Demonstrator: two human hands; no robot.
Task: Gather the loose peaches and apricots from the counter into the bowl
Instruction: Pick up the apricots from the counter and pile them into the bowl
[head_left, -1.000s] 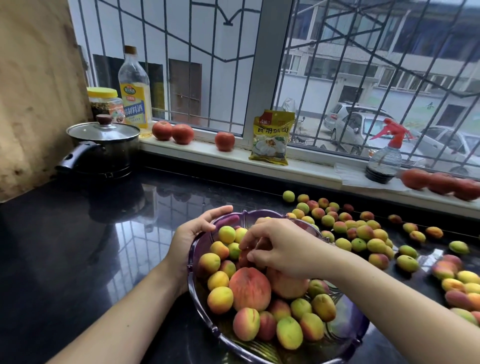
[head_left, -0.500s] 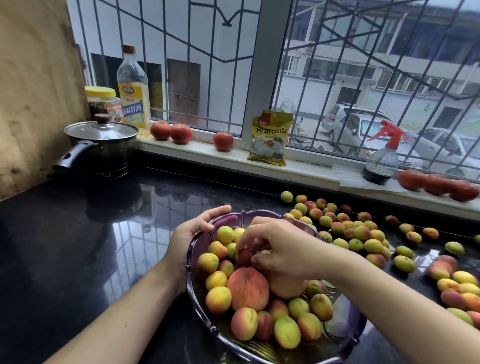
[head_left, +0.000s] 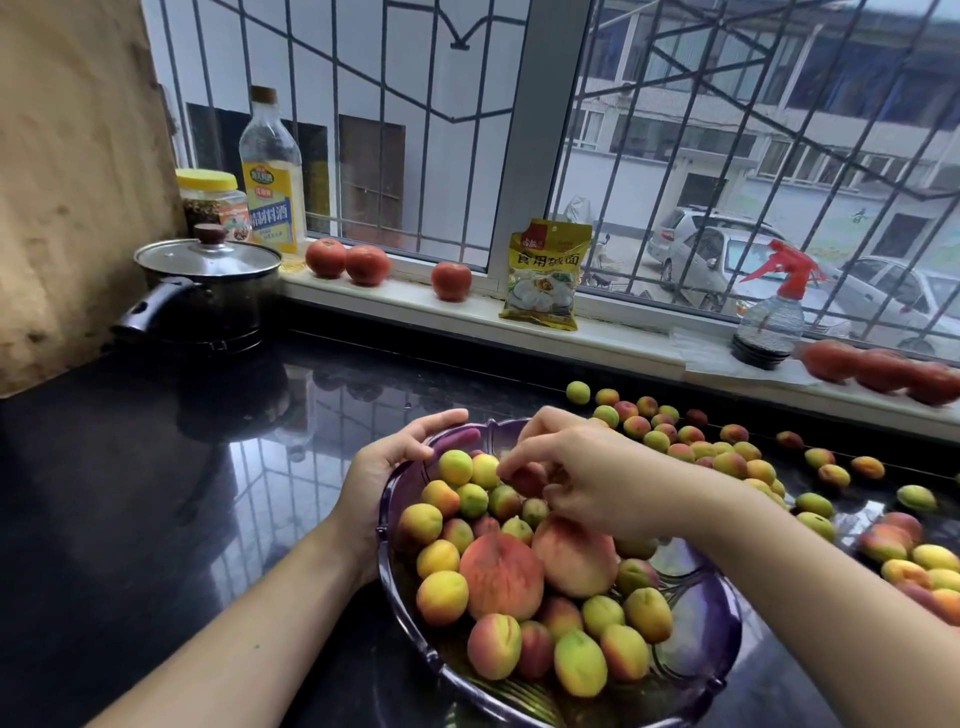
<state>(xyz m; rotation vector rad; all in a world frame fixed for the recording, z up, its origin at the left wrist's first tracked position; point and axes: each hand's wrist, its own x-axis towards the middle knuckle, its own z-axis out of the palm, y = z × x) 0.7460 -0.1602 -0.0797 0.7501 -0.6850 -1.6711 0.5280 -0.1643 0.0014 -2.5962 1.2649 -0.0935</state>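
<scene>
- Head view looks down on a purple glass bowl (head_left: 691, 670) standing on a glossy black counter (head_left: 130, 493).
- Left hand (head_left: 387, 467) grips the bowl's far-left rim, fingers (head_left: 441, 418) curled over the edge, thumb on the outside.
- Right hand (head_left: 587, 478) hovers over the back of the bowl, its fingers pinching a small reddish apricot (head_left: 527, 478) just above the pile.
- Two large peaches (head_left: 501, 574) lie side by side in the middle of the bowl, ringed by many small yellow-green and red apricots.
- Loose fruit (head_left: 727, 457) is scattered on the counter to the right of the bowl, reaching back toward the windowsill (head_left: 405, 306).
- Tomatoes (head_left: 366, 265), a yellow packet (head_left: 545, 275), a spray bottle (head_left: 769, 322) and a tall bottle (head_left: 272, 176) stand on the sill; a lidded pot (head_left: 208, 291) sits at the counter's back left.
</scene>
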